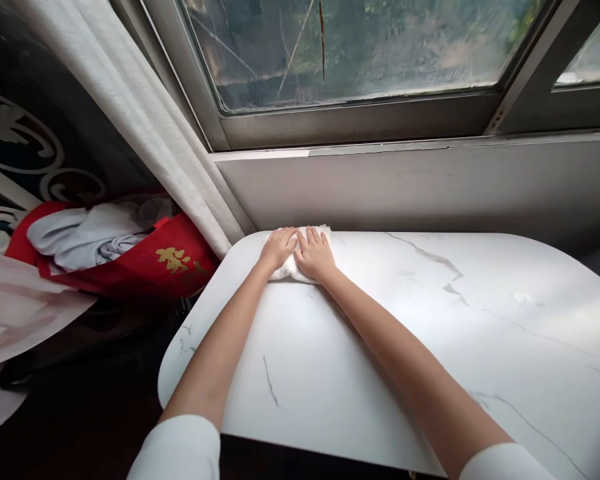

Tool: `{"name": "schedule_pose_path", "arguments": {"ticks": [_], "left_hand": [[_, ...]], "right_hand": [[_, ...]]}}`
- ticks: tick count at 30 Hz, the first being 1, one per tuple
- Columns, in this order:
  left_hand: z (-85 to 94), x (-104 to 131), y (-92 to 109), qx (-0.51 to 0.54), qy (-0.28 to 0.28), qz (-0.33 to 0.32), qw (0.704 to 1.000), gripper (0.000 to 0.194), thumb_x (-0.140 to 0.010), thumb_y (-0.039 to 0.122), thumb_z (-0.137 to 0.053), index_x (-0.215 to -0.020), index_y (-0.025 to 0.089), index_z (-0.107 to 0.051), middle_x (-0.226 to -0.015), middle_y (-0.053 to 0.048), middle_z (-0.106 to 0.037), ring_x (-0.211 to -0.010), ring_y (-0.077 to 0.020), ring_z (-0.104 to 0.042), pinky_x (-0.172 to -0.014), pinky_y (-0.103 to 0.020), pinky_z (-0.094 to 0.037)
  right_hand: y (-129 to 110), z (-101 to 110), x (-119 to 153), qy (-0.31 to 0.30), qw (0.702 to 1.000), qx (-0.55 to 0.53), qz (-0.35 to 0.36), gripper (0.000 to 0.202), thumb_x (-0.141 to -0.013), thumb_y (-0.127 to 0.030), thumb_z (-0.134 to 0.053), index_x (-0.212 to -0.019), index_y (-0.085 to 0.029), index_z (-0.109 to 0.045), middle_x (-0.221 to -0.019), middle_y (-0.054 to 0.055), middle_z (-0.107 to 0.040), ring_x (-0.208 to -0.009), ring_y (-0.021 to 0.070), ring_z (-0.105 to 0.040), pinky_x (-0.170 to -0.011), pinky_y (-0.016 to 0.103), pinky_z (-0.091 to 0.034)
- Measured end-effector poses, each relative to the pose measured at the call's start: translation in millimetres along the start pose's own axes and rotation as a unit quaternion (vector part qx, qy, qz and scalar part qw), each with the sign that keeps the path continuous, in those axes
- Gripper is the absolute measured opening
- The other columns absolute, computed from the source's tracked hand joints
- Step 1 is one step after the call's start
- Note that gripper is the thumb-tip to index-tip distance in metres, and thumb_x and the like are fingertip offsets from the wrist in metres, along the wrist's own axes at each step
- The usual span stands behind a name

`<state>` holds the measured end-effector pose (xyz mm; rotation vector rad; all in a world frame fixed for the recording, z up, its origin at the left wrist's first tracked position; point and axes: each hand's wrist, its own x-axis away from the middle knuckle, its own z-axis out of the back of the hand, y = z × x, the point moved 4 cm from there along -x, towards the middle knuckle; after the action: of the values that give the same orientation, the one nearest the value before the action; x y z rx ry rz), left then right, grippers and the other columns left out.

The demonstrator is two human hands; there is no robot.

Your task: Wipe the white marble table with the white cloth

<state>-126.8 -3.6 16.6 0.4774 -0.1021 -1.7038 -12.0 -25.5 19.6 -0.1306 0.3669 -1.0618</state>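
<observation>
A folded white cloth (pixel 291 268) lies near the far left end of a white marble-patterned table (pixel 380 347). My left hand (pixel 279 248) rests flat on the cloth's left part, its fingers stretched forward. Beside it, my right hand (pixel 314 255) presses on the right part with its fingers spread. The palms hide much of the cloth, and a strip of it shows beyond the fingers. Both arms reach out straight across the tabletop.
Behind the table stand a low wall (pixel 405 190) and a metal-framed window (pixel 360 120). A pale curtain (pixel 145 100) hangs on the left. Below it sits a red bag (pixel 145 270) holding light-coloured clothes (pixel 97 233). The table has rounded far corners.
</observation>
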Motion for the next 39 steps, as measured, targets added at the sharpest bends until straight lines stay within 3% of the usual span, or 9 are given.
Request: {"name": "schedule_pose_path", "arguments": {"ticks": [7, 11, 15, 19, 23, 25, 28, 34, 39], "left_hand": [[-3.2, 41.3, 43.1, -0.003, 0.005, -0.004, 1.0, 0.043, -0.091, 0.022, -0.032, -0.13, 0.015, -0.049, -0.14, -0.009, -0.048, -0.132, -0.0216, -0.038, -0.112, -0.042, -0.022], [-1.1, 88.8, 70.2, -0.014, 0.002, -0.001, 1.0, 0.045, -0.093, 0.023, -0.03, -0.133, 0.013, -0.047, -0.142, -0.01, -0.045, -0.134, -0.0229, -0.035, -0.113, -0.044, -0.021], [2.4, 150.7, 102.6, 0.003, -0.001, -0.034, 0.999, 0.047, -0.094, 0.024, -0.027, -0.139, 0.019, -0.04, -0.143, -0.007, -0.043, -0.136, -0.0207, -0.032, -0.115, -0.045, -0.018], [4.3, 209.1, 137.7, 0.049, -0.02, -0.072, 0.996, 0.054, -0.096, 0.028, -0.026, -0.148, 0.029, -0.016, -0.15, -0.001, -0.032, -0.14, -0.0208, -0.023, -0.117, -0.049, -0.015], [-0.2, 235.2, 164.9, 0.095, -0.079, -0.093, 0.988, 0.065, -0.096, 0.033, -0.03, -0.146, 0.038, 0.01, -0.154, 0.004, -0.015, -0.141, -0.0227, -0.016, -0.116, -0.053, -0.017], [-6.6, 230.6, 171.9, 0.11, -0.105, -0.091, 0.984, 0.064, -0.096, 0.036, -0.029, -0.146, 0.038, 0.012, -0.155, 0.004, -0.011, -0.142, -0.0227, -0.013, -0.115, -0.053, -0.018], [-20.7, 200.6, 174.0, 0.115, -0.12, -0.08, 0.983, 0.059, -0.096, 0.037, -0.027, -0.149, 0.031, 0.0, -0.155, 0.0, -0.015, -0.142, -0.0224, -0.012, -0.116, -0.051, -0.014], [-42.0, 93.3, 162.8, 0.06, -0.049, -0.059, 0.995, 0.049, -0.093, 0.027, -0.027, -0.14, 0.012, -0.035, -0.147, -0.012, -0.036, -0.139, -0.0235, -0.026, -0.116, -0.049, -0.011], [-51.9, 22.7, 158.6, 0.016, -0.021, -0.039, 0.999, 0.048, -0.092, 0.021, -0.029, -0.136, 0.007, -0.04, -0.145, -0.014, -0.04, -0.136, -0.0248, -0.03, -0.115, -0.047, -0.013]], "right_hand": [[10.3, 14.6, 49.3, -0.011, 1.0, 0.016, 0.013, 0.056, -0.092, -0.024, -0.029, -0.145, -0.008, -0.028, -0.151, 0.017, -0.025, -0.14, 0.0259, -0.017, -0.112, 0.045, -0.012], [5.1, 25.1, 97.8, -0.028, 0.998, 0.025, 0.045, 0.057, -0.092, -0.026, -0.03, -0.146, -0.008, -0.028, -0.151, 0.018, -0.024, -0.141, 0.0276, -0.016, -0.113, 0.045, -0.012], [-3.0, 40.5, 165.4, -0.049, 0.995, 0.016, 0.083, 0.058, -0.094, -0.03, -0.027, -0.147, -0.008, -0.022, -0.153, 0.017, -0.018, -0.142, 0.0292, -0.008, -0.113, 0.05, -0.011], [-1.6, 60.3, 231.6, -0.087, 0.989, -0.018, 0.122, 0.061, -0.095, -0.035, -0.026, -0.15, -0.016, -0.009, -0.155, 0.008, -0.01, -0.142, 0.026, 0.001, -0.114, 0.054, -0.011], [16.6, 78.1, 264.4, -0.108, 0.984, -0.045, 0.136, 0.062, -0.096, -0.035, -0.027, -0.15, -0.025, 0.002, -0.155, 0.002, -0.005, -0.142, 0.0228, 0.001, -0.116, 0.05, -0.012], [29.8, 81.8, 263.3, -0.121, 0.983, -0.043, 0.128, 0.061, -0.096, -0.034, -0.026, -0.149, -0.026, 0.003, -0.156, 0.001, -0.006, -0.142, 0.0215, 0.0, -0.116, 0.048, -0.014], [50.5, 79.6, 240.3, -0.134, 0.986, -0.015, 0.098, 0.06, -0.095, -0.031, -0.027, -0.15, -0.021, -0.005, -0.156, 0.004, -0.01, -0.143, 0.0208, -0.003, -0.115, 0.046, -0.014], [86.0, 66.9, 146.7, -0.056, 0.998, 0.039, 0.016, 0.055, -0.093, -0.028, -0.028, -0.146, -0.014, -0.028, -0.152, 0.01, -0.026, -0.14, 0.0222, -0.019, -0.114, 0.043, -0.014], [117.0, 62.0, 83.4, -0.031, 0.998, 0.046, -0.004, 0.051, -0.094, -0.026, -0.027, -0.144, -0.014, -0.034, -0.15, 0.011, -0.031, -0.138, 0.0222, -0.024, -0.112, 0.04, -0.016]]}}
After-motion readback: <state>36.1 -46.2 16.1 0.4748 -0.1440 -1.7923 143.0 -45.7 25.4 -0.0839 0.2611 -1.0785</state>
